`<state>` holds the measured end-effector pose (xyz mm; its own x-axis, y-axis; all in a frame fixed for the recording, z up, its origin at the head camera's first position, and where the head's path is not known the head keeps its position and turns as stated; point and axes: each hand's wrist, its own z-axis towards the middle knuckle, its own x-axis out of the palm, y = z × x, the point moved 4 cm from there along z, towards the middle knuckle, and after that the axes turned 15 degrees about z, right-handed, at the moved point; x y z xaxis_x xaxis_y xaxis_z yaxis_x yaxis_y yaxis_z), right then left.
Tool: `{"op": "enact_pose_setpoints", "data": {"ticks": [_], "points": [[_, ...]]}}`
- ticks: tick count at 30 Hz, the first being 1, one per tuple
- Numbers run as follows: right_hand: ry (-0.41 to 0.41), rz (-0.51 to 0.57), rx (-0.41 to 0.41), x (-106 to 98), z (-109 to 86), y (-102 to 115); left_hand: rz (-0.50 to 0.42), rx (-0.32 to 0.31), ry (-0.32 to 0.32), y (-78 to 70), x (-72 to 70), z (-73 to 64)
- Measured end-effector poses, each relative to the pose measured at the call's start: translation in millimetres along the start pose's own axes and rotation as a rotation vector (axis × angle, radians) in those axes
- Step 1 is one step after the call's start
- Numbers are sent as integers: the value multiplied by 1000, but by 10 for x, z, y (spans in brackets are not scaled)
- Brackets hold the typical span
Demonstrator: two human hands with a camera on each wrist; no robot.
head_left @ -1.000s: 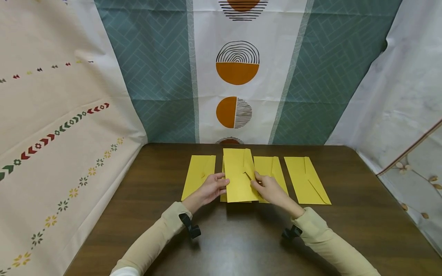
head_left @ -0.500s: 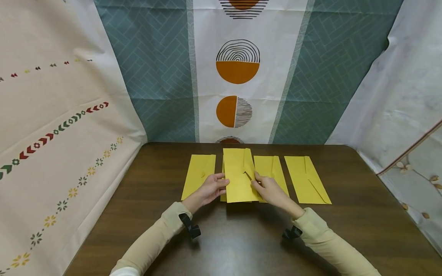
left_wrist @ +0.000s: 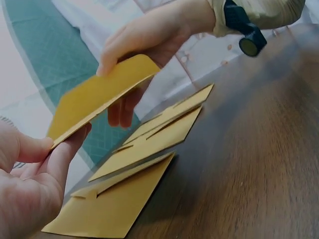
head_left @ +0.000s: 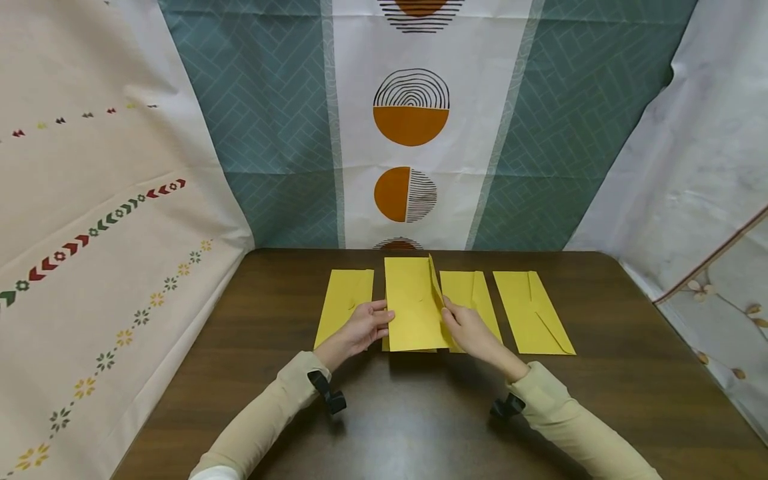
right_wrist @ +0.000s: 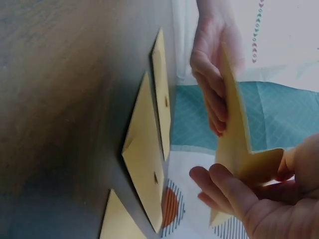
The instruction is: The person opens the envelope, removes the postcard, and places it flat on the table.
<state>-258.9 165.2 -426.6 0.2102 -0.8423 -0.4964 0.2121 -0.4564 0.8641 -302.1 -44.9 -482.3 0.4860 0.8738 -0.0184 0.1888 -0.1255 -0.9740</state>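
A yellow paper envelope [head_left: 411, 303] is held above the table in both hands. My left hand [head_left: 362, 328] pinches its left edge, thumb on the near face and fingers behind, as the left wrist view also shows. On the opposite side, my right hand [head_left: 472, 331] grips the long side flap [head_left: 436, 283], which stands up at an angle from the body. In the right wrist view the right thumb presses on the folded-out part of the envelope [right_wrist: 261, 164], with fingers behind it. The envelope's back is hidden in the head view.
Several more yellow envelopes lie in a row on the dark wooden table [head_left: 414, 427]: one at far left [head_left: 345, 300], one mostly behind the held one, one beside it [head_left: 465, 287], one at right [head_left: 531, 313]. Patterned cloths [head_left: 276, 133] hang around the back and sides.
The side flap of the held envelope, lying over its face before, has been lifted out to the right by my right hand. My left hand has shifted slightly left with the envelope.
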Motion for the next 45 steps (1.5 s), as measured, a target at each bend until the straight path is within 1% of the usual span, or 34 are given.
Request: {"op": "enact_pose_setpoints", "data": {"ticks": [3, 5, 8, 14, 18, 21, 24, 28, 32, 36, 39, 42, 45], "points": [[-14, 26, -7, -22, 2, 18, 4, -9, -6, 10, -32, 7], [-13, 31, -10, -38, 7, 26, 4, -6, 0, 1, -38, 17], [-18, 45, 4, -70, 18, 20, 1, 0, 1, -25, -42, 30], [-78, 90, 29, -162, 20, 2, -19, -12, -14, -34, -65, 36], [-117, 106, 3, -211, 17, 2, -33, -5, 0, -40, -89, 29], [-146, 69, -17, -236, 25, 1, -48, 3, 25, -44, -97, 25], [-181, 31, -44, -263, 35, 8, -52, 1, 32, -42, -94, 21], [-214, 1, -91, -289, 37, 21, -45, -7, 27, -37, -92, 22], [-233, -35, -110, -299, 20, 16, -41, 2, 27, -45, -93, 27], [-274, -93, -117, -318, -13, -1, -39, 5, 26, -63, -91, 25], [-308, -130, -147, -336, -18, 4, -37, 4, 21, -83, -89, 20], [-314, -165, -199, -335, -7, 39, -48, 13, 28, -106, -85, 19], [-283, -176, -243, -310, 4, 70, -65, 28, 45, -128, -72, 23]]}}
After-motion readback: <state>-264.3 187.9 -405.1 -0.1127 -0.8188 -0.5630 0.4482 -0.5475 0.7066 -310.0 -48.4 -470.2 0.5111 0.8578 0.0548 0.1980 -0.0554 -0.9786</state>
